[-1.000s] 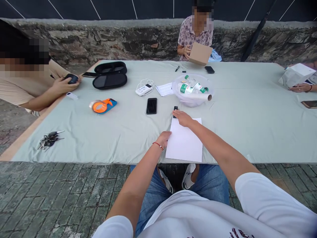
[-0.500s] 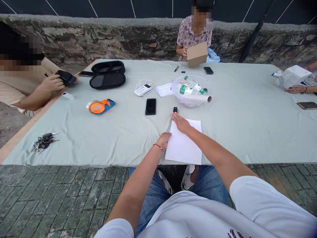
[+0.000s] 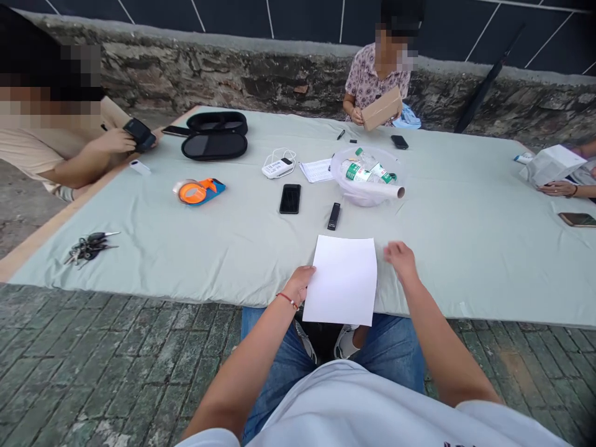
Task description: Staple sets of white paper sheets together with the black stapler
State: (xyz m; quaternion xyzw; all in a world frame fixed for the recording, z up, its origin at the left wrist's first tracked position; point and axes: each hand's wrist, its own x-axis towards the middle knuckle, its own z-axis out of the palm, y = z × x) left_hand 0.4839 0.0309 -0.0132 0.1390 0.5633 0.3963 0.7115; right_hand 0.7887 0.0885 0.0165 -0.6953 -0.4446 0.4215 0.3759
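left hand [image 3: 300,282] clamped on left edge of white paper sheet [image 3: 342,279], sheet extending past near edge of surface [image 3: 465,261], right hand [image 3: 401,259] just right of sheet, finger closure indeterminate, black oblong object [image 3: 334,216] beyond far edge

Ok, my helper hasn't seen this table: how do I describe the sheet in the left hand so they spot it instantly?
Find the cloth-covered table and follow its near edge to the person's left hand. Held there by its left side is the white sheet. Unlike the marked paper beside the plastic bowl, its visible face is blank.
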